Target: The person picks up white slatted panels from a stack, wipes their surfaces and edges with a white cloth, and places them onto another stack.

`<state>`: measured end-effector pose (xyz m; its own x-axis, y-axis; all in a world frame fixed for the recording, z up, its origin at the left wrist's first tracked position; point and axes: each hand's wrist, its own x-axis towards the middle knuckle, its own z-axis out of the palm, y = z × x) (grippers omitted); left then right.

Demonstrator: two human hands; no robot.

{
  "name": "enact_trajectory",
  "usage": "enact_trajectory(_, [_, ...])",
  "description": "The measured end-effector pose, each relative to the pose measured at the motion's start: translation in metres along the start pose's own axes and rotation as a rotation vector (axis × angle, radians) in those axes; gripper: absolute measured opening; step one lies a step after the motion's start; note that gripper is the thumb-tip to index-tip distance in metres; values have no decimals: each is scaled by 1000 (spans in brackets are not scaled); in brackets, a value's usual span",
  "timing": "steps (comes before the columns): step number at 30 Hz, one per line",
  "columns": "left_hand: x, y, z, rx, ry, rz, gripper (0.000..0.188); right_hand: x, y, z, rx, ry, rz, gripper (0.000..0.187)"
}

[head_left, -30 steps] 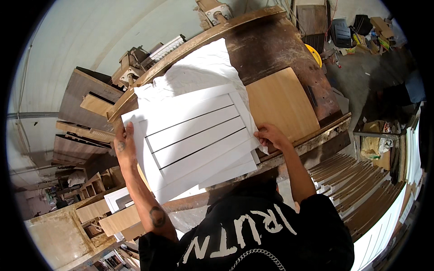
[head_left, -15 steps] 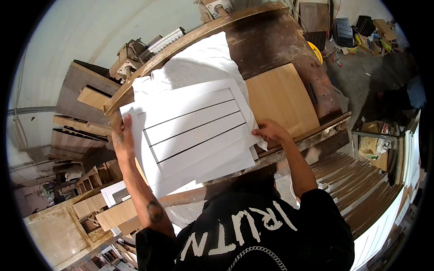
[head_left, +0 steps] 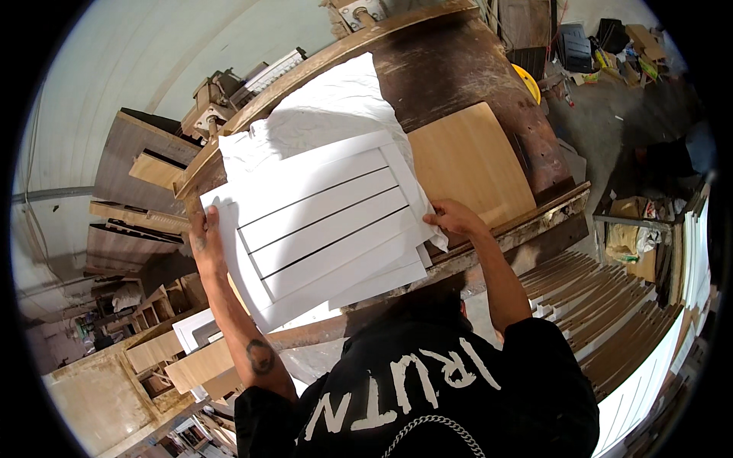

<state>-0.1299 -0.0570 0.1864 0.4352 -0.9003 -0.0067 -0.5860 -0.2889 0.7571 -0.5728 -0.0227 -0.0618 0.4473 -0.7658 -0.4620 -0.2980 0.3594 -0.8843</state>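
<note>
A white slatted panel (head_left: 321, 221) with dark grooves lies flat over white wrapping paper (head_left: 328, 114) on a worn brown workbench (head_left: 466, 69). My left hand (head_left: 205, 238) grips the panel's left edge. My right hand (head_left: 452, 220) holds its right edge near the lower corner. A second white board peeks out under the panel's lower right side. A light wooden board (head_left: 466, 164) lies to the right, partly under the paper.
A yellow round object (head_left: 528, 80) sits at the bench's far right. Stacked wooden slats (head_left: 603, 305) lean at the lower right. Wooden boards and boxes (head_left: 145, 343) pile at the left. Clutter (head_left: 611, 53) covers the floor at the upper right.
The panel has shifted slightly up and to the right on the bench, with both hands staying on its edges.
</note>
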Motion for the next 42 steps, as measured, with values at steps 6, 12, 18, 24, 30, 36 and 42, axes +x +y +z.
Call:
enact_trajectory(6, [-11,1,5,-80,60,-160,56,-4,-9,-4,-90,34,119,28])
enact_trajectory(12, [4,-63,0,-222,12,-88,60,-1,4,-14,-130,37,18,25])
enact_trajectory(18, [4,-123,5,-259,102,-230,50,-14,9,-19,-88,105,111,24])
enact_trajectory(24, [-7,-163,-30,-623,151,-131,40,-35,-43,0,-206,856,-60,24])
enact_trajectory(30, [-60,-110,-101,-836,188,-250,47,-53,-190,53,927,198,-142,33])
enact_trajectory(36, [-139,6,-239,-742,671,-140,50,-108,-345,100,708,70,-450,37])
enact_trajectory(42, [-222,-9,-366,-753,742,135,44,-131,-401,136,579,-253,-673,37])
